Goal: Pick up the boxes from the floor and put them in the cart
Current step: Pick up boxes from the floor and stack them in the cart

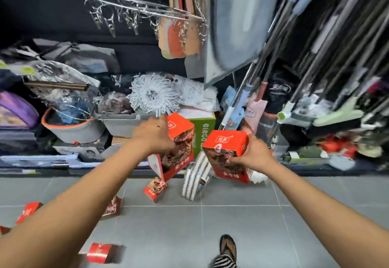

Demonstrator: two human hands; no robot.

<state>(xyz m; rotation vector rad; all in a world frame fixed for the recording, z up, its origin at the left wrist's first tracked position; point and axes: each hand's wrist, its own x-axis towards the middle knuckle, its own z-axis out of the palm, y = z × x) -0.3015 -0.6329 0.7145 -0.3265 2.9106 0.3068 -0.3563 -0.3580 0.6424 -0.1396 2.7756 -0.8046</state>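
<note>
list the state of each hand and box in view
left hand, grips the left red box
right hand, grips the right red box
left red box, held upright, lower flap open
right red box, held tilted
small red box, lying on the floor
green box, standing behind, untouched

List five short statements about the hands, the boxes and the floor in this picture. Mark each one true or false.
1. The right hand holds a red box. True.
2. The left hand is empty. False: it grips a second red box.
3. A small red box lies on the floor. True.
4. The green box stands in front of the held boxes. False: it is behind them.
5. The foot is bare. False: it wears a sandal.
</note>
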